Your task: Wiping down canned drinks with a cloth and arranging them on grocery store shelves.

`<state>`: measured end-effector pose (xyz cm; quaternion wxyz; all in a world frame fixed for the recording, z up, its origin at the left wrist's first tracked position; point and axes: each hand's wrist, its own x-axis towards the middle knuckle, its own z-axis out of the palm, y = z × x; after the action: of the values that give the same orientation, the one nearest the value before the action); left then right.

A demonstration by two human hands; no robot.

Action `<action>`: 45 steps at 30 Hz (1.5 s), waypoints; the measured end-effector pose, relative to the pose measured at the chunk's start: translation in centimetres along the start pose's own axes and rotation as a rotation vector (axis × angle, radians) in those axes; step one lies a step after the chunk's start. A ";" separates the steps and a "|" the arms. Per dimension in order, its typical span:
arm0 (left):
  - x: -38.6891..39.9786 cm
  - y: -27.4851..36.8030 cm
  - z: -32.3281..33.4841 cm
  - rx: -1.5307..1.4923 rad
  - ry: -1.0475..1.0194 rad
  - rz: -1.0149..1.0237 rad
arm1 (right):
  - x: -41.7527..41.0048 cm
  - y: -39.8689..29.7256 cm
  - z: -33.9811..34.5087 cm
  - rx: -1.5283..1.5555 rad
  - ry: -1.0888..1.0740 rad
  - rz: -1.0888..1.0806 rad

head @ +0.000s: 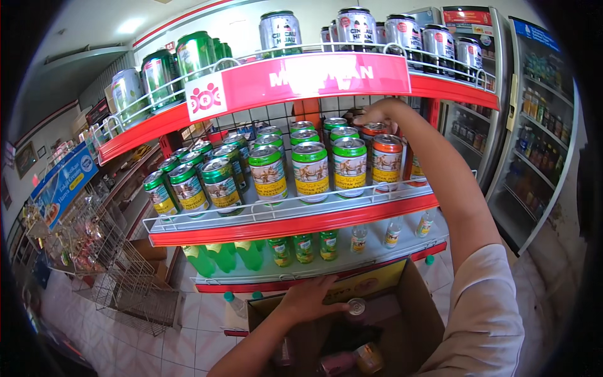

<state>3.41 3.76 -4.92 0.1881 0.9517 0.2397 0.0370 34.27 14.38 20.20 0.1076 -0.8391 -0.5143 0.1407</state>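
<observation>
My right hand [384, 112] reaches over the front of the middle shelf [282, 226], low under the upper shelf. Its fingers are curled by the top of an orange-topped drink can [376, 127], behind another orange can [387, 162]; whether they grip it is unclear. My left hand [308, 301] lies over the far rim of an open cardboard box [419, 301], thumb and fingers apart. Its thumb tip is close to a can [356, 307] standing inside. Lower in the box, a yellow-orange can [369, 358] and a pinkish can [338, 364] lie in shadow.
Green-topped cans [309, 172] stand in rows on the middle shelf behind a wire rail. The upper shelf carries silver cans [356, 28] and green cans [194, 51]. Bottles [249, 254] line the bottom shelf. Glass-door refrigerators [532, 132] stand right; a wire rack [132, 282] stands left.
</observation>
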 end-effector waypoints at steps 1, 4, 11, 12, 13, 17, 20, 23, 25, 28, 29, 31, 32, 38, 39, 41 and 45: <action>0.1 -0.2 0.2 0.000 0.006 -0.013 | -0.4 -0.2 0.1 0.002 -0.003 0.010; 0.0 0.0 0.0 0.000 0.000 -0.031 | -0.5 -1.5 0.2 -0.313 -0.029 -0.083; 0.1 0.6 -0.1 0.030 0.011 -0.053 | 1.7 0.5 1.0 -0.324 0.141 -0.302; -0.1 0.6 -0.1 0.032 0.011 -0.056 | 1.0 0.6 1.1 -0.321 0.141 -0.304; -0.2 0.7 -0.1 0.033 0.019 -0.052 | 0.4 0.6 1.2 -0.238 0.192 -0.268; -0.7 -0.2 0.3 0.020 0.028 -0.044 | -4.5 -1.2 -0.8 -0.208 0.133 -0.102; -0.2 0.1 0.0 -0.032 0.014 -0.008 | -5.6 1.5 -0.8 -0.247 0.040 -0.123; -0.8 -0.6 0.2 -0.027 0.085 0.022 | -8.2 1.6 1.1 -0.253 0.039 -0.164; -0.5 -0.4 -0.1 -0.040 0.053 0.014 | -8.9 1.9 1.4 -0.178 -0.009 -0.298; -0.3 -0.1 -0.2 -0.005 0.066 -0.019 | -8.4 3.3 1.2 -0.104 -0.030 -0.416; -0.2 -0.1 0.0 -0.006 0.057 -0.016 | -8.0 3.9 1.2 -0.066 -0.020 -0.500; -0.2 -0.1 0.0 -0.002 0.032 -0.030 | -8.6 3.7 1.2 -0.033 -0.046 -0.427; -0.2 0.1 -0.1 0.001 0.026 -0.028 | -8.4 3.9 1.1 -0.041 -0.046 -0.410; -0.5 0.6 -0.4 0.007 0.009 -0.066 | -9.9 5.8 -0.5 -0.289 0.174 -0.461; -0.5 0.6 -0.4 0.003 0.012 -0.055 | -10.9 6.5 -0.2 -0.289 0.175 -0.456; -1.1 0.2 -0.3 -0.002 0.023 -0.079 | -11.4 8.6 0.1 -0.259 0.292 -0.411; -0.4 -0.3 0.3 -0.050 0.051 0.008 | -8.4 14.5 3.3 -0.036 0.481 -0.514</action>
<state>2.97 3.70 -5.30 0.2056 0.9464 0.2398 0.0679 41.59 0.55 13.46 0.2427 -0.6932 -0.6710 -0.1018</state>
